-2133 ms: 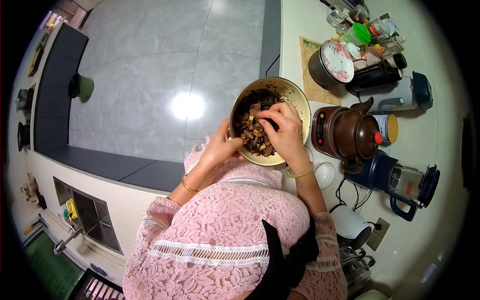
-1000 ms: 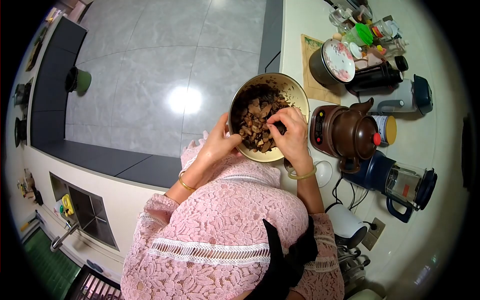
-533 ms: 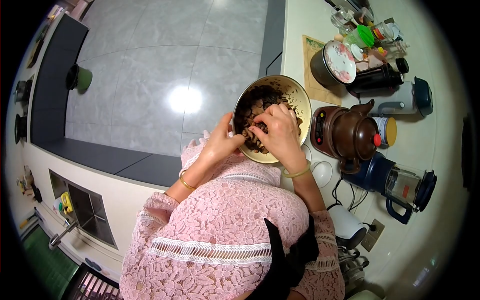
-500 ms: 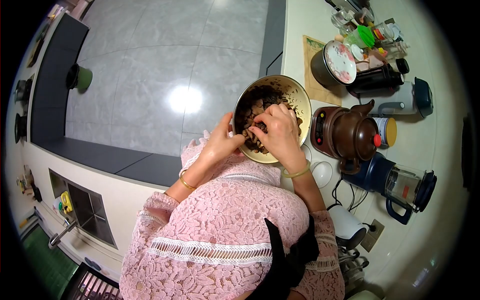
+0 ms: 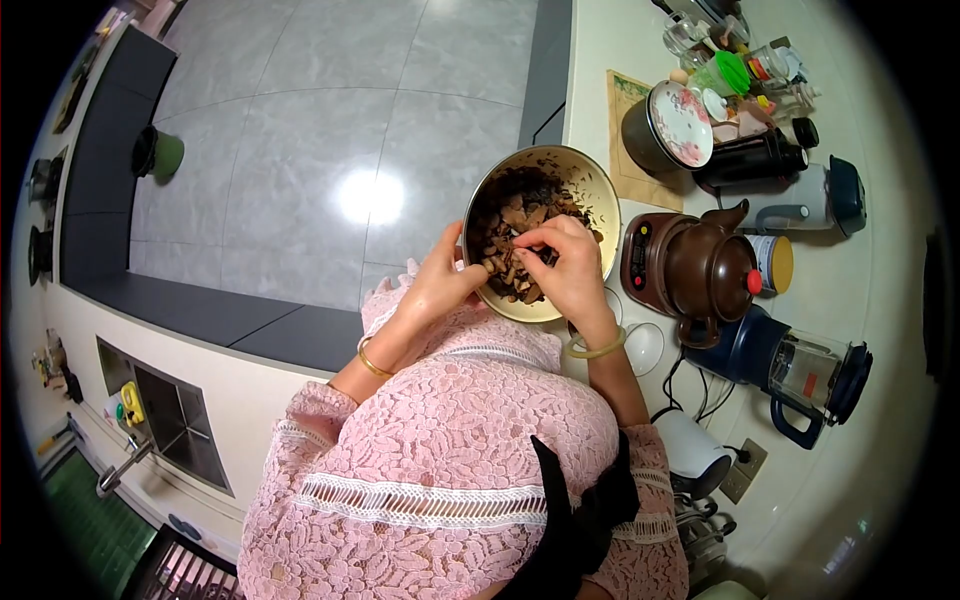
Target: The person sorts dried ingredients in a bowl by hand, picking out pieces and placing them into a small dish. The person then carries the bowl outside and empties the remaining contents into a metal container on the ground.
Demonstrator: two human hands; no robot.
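A cream-coloured enamel bowl (image 5: 600,207) is tilted toward me, its dark outer rim showing. Inside lies a mix of dried brown pieces (image 5: 520,218), some flat slices, some short chunks, with thin dark bits clinging to the wall. My left hand (image 5: 445,275) grips the bowl's left rim, thumb over the edge and fingers outside. Over the contents, my right hand (image 5: 568,265) has its thumb and forefinger pinched close together. What sits between those fingertips is too small to name. Each wrist wears a bangle.
Right of the bowl stand a brown teapot (image 5: 715,265) on its electric base, a small white bowl (image 5: 643,348) and a blender (image 5: 800,375). A lidded pot (image 5: 668,125) sits on a board (image 5: 628,140) farther up. The sink (image 5: 180,420) is at left, a green bin (image 5: 160,157) on the floor.
My right hand has lifted slightly, its fingers more drawn together, uncovering more of the brown pieces. The bowl has shifted a little upward; my left hand keeps its grip.
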